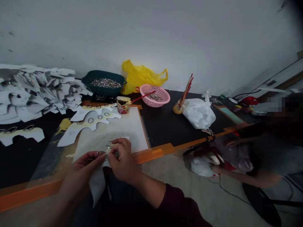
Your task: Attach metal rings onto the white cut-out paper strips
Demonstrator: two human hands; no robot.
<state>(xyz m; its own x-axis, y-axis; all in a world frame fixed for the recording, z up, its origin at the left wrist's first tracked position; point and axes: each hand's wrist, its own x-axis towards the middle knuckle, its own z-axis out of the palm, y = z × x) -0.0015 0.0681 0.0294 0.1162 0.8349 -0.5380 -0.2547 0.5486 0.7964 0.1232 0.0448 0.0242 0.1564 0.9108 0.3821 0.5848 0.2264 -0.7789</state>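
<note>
Both my hands meet over the front edge of a low black table. My left hand pinches a cut white sheet piece that hangs down toward my lap. My right hand is closed on the same piece's top edge, where small metal rings sit. A white paper mat lies just beyond my hands. Farther back lie two finished white pieces with rings along a yellowish glued strip.
A glue cup with a brush, a pink basket and a dark green basin of rings stand at the back. A heap of white pieces fills the left. Another person crouches at right by bags.
</note>
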